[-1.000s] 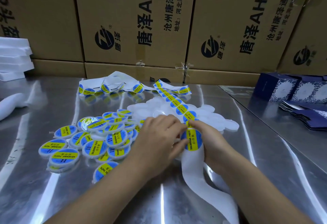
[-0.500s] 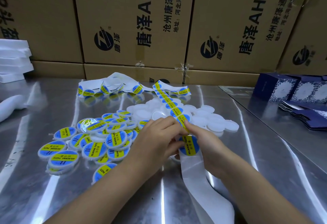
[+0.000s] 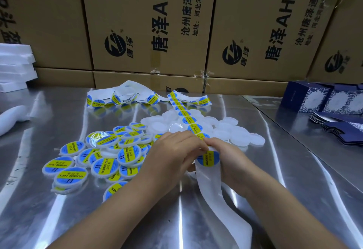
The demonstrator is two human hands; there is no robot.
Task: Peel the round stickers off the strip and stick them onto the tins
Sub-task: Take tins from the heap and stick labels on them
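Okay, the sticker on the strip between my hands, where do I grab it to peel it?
Pinch the sticker by its far rim, from above: the strip folds over just there, so that edge likely lifts first.

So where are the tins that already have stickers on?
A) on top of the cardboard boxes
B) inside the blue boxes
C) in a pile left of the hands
C: the stickered tins lie heaped on the table, left of the left hand and right hand pinching the strip.

A white strip bearing round blue-and-yellow stickers trailed across the desk. Labelled tins lay heaped at left. Plain white tins sat behind.
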